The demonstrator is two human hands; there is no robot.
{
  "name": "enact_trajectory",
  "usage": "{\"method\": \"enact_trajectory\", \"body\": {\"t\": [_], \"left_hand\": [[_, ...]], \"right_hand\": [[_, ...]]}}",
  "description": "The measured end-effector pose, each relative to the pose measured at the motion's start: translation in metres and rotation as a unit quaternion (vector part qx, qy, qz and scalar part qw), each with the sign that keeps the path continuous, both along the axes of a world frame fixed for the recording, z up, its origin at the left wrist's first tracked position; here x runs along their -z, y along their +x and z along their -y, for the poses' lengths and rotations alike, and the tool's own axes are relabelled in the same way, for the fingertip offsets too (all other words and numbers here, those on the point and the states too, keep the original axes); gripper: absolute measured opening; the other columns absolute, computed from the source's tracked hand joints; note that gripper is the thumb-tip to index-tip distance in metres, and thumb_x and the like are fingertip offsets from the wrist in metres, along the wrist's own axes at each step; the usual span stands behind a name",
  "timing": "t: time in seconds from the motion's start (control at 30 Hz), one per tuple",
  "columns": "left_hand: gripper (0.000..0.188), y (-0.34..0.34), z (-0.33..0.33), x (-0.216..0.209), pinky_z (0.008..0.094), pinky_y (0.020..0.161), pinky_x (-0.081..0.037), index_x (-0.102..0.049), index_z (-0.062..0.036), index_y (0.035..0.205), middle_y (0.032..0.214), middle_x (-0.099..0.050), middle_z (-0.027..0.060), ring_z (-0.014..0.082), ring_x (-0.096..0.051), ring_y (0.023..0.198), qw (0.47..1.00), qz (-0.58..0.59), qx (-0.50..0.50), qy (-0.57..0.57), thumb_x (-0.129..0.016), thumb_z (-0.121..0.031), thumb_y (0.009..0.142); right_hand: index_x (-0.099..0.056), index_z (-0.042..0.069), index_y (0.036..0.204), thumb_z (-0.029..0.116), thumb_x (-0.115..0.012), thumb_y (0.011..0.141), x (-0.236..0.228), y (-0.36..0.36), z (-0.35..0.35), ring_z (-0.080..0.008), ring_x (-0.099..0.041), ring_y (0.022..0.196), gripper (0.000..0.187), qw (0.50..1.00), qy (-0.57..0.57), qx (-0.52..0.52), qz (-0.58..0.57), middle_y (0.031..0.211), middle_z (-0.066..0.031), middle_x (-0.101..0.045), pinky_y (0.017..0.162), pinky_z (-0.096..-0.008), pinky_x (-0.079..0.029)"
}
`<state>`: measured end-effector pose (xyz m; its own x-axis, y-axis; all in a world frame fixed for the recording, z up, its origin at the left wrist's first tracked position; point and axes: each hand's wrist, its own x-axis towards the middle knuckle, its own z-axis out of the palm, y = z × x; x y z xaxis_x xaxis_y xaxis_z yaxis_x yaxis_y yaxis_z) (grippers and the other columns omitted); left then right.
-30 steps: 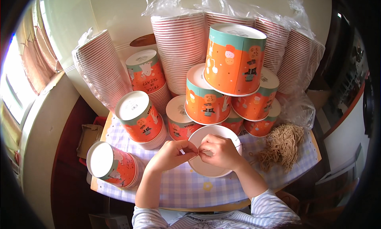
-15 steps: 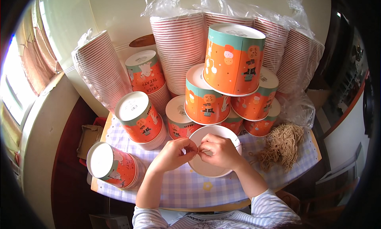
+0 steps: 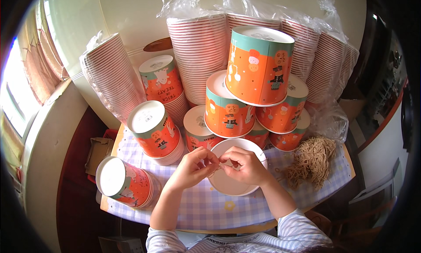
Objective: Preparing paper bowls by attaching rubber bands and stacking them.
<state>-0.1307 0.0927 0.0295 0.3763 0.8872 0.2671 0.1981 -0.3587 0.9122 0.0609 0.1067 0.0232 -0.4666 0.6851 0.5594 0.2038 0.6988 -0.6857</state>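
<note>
An open paper bucket (image 3: 232, 189) with a white inside stands on the table in front of me, its mouth facing up. Over its opening, my left hand (image 3: 195, 167) and my right hand (image 3: 244, 165) meet with fingertips pinched close together. A thin tan cord shows between them, partly hidden by the fingers. At the bucket's right rim there is a small bit of similar cord (image 3: 262, 158). To the right lies a tangled heap of tan cords (image 3: 312, 161).
Orange and green paper buckets (image 3: 258, 69) are piled upside down behind my hands. Short stacks (image 3: 160, 132) stand at the left, one (image 3: 127, 185) near the table edge. Tall plastic-wrapped stacks (image 3: 199, 55) line the wall. A checked cloth (image 3: 210, 213) covers the table.
The fingers of both hands have shifted slightly where they meet, with the right hand's fingers bent a little differently. The bucket and the piles stay put.
</note>
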Motion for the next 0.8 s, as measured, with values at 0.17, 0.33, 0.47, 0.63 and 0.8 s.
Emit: {"method": "enact_trajectory", "body": {"t": [0.17, 0.33, 0.47, 0.63, 0.8], "left_hand": [[0.007, 0.005, 0.004, -0.004, 0.0215, 0.055, -0.042, -0.059, -0.0029, 0.084, 0.081, -0.056, 0.0028, 0.0081, -0.053, 0.066, 1.0, -0.017, -0.014, 0.021, -0.062, -0.005, 0.078], [0.003, 0.007, 0.007, -0.005, 0.0179, 0.056, -0.039, -0.057, -0.0031, 0.083, 0.081, -0.053, 0.0001, 0.0035, -0.05, 0.069, 1.0, -0.007, -0.008, 0.026, -0.059, -0.003, 0.081], [0.009, 0.002, 0.009, -0.012, 0.0214, 0.054, -0.042, -0.059, -0.003, 0.084, 0.076, -0.056, 0.0021, 0.0077, -0.054, 0.066, 0.999, -0.033, -0.036, 0.019, -0.063, -0.007, 0.077], [0.016, -0.002, 0.013, -0.019, 0.0283, 0.057, -0.048, -0.061, -0.0055, 0.083, 0.074, -0.059, 0.0058, 0.0177, -0.058, 0.065, 0.972, -0.214, -0.057, 0.074, -0.068, -0.012, 0.07], [0.016, 0.0, 0.013, -0.013, 0.033, 0.062, -0.049, -0.063, -0.0065, 0.083, 0.076, -0.06, 0.0072, 0.023, -0.059, 0.069, 0.967, -0.237, -0.042, 0.087, -0.068, -0.012, 0.069]], "right_hand": [[-0.064, 0.003, 0.081, 0.009, -0.069, 0.072, 0.0, 0.001, -0.001, -0.012, -0.054, 0.058, 0.012, 0.999, -0.039, -0.01, -0.007, 0.073, -0.0043, -0.058, 0.049, -0.0232, -0.043], [-0.064, 0.003, 0.079, 0.008, -0.069, 0.071, 0.0, 0.004, -0.002, -0.0116, -0.053, 0.057, 0.011, 0.998, -0.058, -0.02, 0.013, 0.07, -0.0034, -0.058, 0.049, -0.0233, -0.042], [-0.062, 0.003, 0.078, 0.006, -0.067, 0.071, -0.005, 0.003, 0.0, -0.0106, -0.053, 0.057, 0.009, 0.998, -0.062, -0.021, 0.006, 0.069, -0.003, -0.059, 0.05, -0.0235, -0.043], [-0.059, 0.004, 0.077, 0.004, -0.065, 0.072, -0.001, 0.004, -0.001, -0.0096, -0.054, 0.057, 0.008, 0.995, -0.094, -0.015, -0.014, 0.066, -0.0024, -0.059, 0.051, -0.0237, -0.044], [-0.058, 0.004, 0.077, 0.004, -0.064, 0.073, 0.003, 0.002, -0.003, -0.0094, -0.055, 0.057, 0.007, 0.994, -0.104, -0.026, -0.036, 0.064, -0.0026, -0.058, 0.052, -0.0238, -0.045]]}}
